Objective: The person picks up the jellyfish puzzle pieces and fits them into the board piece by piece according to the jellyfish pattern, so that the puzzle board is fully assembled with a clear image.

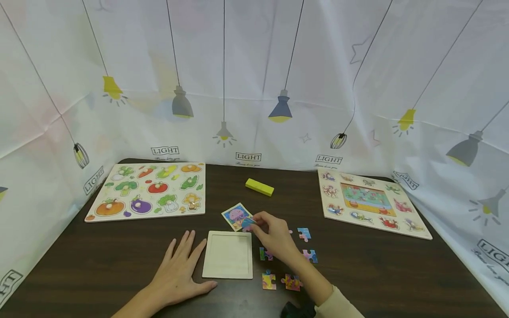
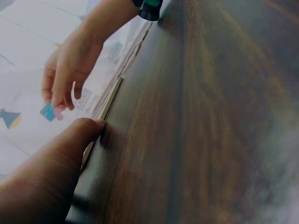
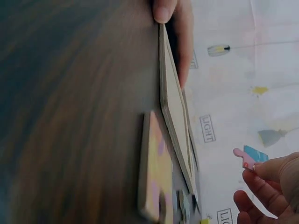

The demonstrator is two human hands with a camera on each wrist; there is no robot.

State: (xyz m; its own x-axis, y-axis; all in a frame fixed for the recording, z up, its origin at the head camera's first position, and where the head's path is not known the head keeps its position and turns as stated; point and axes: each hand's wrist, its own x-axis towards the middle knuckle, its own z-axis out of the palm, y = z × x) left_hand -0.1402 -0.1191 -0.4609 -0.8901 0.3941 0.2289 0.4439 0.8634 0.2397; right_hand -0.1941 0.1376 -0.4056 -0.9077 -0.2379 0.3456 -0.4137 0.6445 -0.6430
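Between thumb and fingers my right hand (image 1: 278, 236) pinches a small blue-and-pink jigsaw piece (image 3: 254, 155), raised above the table. In the head view the piece overlaps the lower right of a square picture card (image 1: 235, 213) with a pink-purple sea creature. My left hand (image 1: 176, 274) lies flat with fingers spread, left of a shallow square wooden puzzle tray (image 1: 229, 256). Its thumb (image 2: 81, 133) comes right up to the tray's near edge. Several loose jigsaw pieces, among them a yellow one (image 1: 268, 282) and a blue one (image 1: 304, 233), lie right of the tray; my right hand partly covers some.
A board of vegetable pictures (image 1: 202, 198) lies at the back left. At the back right is a sea-animal board (image 1: 366, 198). A yellow block (image 1: 260, 187) sits beyond the card. A white lamp-patterned curtain (image 1: 246, 62) borders the dark wooden table (image 1: 358, 269).
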